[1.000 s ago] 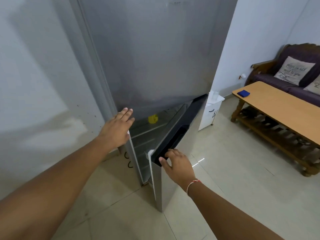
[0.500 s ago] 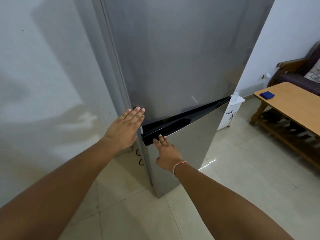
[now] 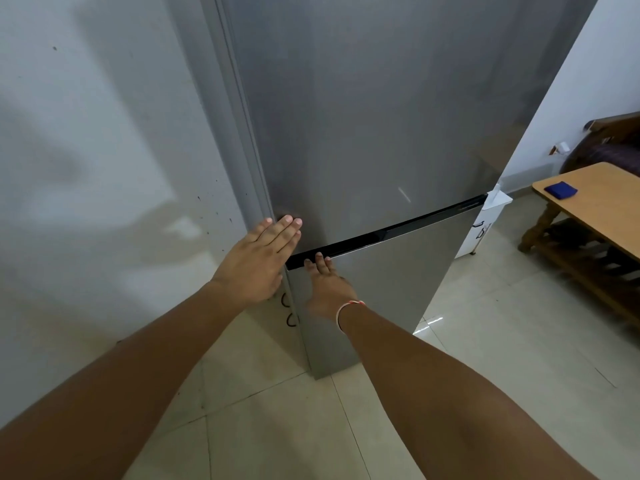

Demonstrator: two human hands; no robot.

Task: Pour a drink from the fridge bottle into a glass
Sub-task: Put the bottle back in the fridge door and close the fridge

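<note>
Left hand [image 3: 258, 263] flat, fingers together, bracing tall grey steel fridge [image 3: 374, 133]; right hand [image 3: 327, 289] open-palmed on closed lower door [image 3: 391, 289], apparently sealing it.

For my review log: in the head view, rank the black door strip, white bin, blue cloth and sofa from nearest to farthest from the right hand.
1. black door strip, under the right hand fingertips
2. white bin, beside the fridge
3. blue cloth, on the table
4. sofa, against the far wall
</note>
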